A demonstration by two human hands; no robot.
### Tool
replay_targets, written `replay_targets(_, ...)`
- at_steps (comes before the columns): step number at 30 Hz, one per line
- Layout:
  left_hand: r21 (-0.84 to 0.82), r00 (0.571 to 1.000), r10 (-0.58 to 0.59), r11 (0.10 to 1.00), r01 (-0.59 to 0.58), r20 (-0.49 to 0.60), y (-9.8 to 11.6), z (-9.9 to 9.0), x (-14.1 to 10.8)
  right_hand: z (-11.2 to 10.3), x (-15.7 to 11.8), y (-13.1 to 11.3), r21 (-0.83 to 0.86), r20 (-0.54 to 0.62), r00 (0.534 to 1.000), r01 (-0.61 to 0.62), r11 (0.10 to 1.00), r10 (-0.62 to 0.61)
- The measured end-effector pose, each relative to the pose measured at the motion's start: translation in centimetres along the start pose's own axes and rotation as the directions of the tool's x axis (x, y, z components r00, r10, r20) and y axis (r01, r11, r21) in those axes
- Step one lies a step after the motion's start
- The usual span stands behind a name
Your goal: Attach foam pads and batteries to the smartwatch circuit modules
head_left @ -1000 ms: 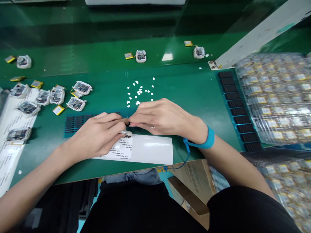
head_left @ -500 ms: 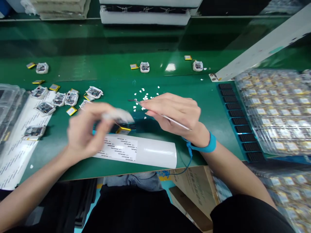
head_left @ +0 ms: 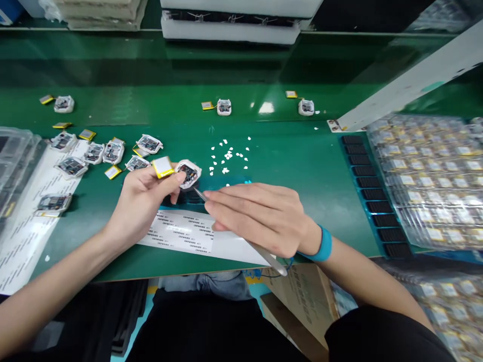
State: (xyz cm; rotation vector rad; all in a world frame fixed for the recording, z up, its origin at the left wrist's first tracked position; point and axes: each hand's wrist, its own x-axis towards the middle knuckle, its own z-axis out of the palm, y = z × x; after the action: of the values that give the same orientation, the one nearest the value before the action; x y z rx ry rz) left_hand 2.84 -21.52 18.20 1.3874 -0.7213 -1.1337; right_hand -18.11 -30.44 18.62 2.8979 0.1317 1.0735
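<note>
My left hand (head_left: 145,193) grips a small white device housing (head_left: 188,175) by its edge, thumb on top. The circuit board inside faces up, and a yellow-edged battery (head_left: 163,167) sits by the thumb and fingers. My right hand (head_left: 260,213) is closed on a pair of metal tweezers (head_left: 273,262), whose tip points at the housing's lower right edge. Whether the tip touches it I cannot tell. Behind my right hand, small white sticker pieces (head_left: 228,156) lie scattered on the green bench (head_left: 287,166). A printed white adhesive sheet (head_left: 181,232) lies below my hands.
Several more housings with batteries (head_left: 96,152) are grouped at the left, over another printed sheet (head_left: 26,251). Along the back stand further units (head_left: 224,106). A row of black strips (head_left: 373,193) and stacked clear trays (head_left: 418,176) occupy the right, beside a white post (head_left: 407,75).
My left hand has turned the housing so its board faces up, with the battery now raised beside the thumb. My right hand has moved down and nearer me, bringing the tweezers to the housing.
</note>
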Motion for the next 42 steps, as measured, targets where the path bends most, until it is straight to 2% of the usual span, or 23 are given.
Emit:
replay_targets(4, -0.072, 0.995, -0.066, 0.996, 0.060, -0.072, -0.3, 0.3, -0.2, 1.0, -0.2, -0.1, -0.093, -0.056, 0.997, 0.053, 0.994, -0.059)
replay_targets(9, -0.107, 0.996, -0.071, 0.992, 0.064, -0.061, -0.4, 0.5, -0.5, 1.7, -0.4, -0.4, -0.102, -0.053, 0.997, 0.044, 0.994, -0.050)
replay_targets(20, -0.073, 0.994, -0.084, 0.994, 0.079, -0.069, -0.6, 0.5, -0.9, 1.2, 0.3, -0.8, -0.072, -0.009, 1.000, 0.016, 0.997, -0.017)
replay_targets(29, 0.011, 0.997, -0.008, 1.000, 0.009, -0.083, -1.1, 0.6, -0.9, 1.1, 0.5, -1.0, -0.035, 0.016, 1.000, 0.016, 0.999, -0.015)
replay_targets(36, 0.099, 0.977, 0.169, 0.983, -0.157, -0.127, -1.3, 0.7, -0.8, 0.9, 0.3, -0.6, -0.039, -0.032, 0.999, 0.027, 0.999, -0.028)
replay_targets(42, 0.081, 0.982, 0.141, 0.988, -0.132, -0.126, -1.5, 0.8, -0.7, 1.1, 0.3, -0.3, -0.051, -0.014, 1.000, 0.011, 0.999, -0.011)
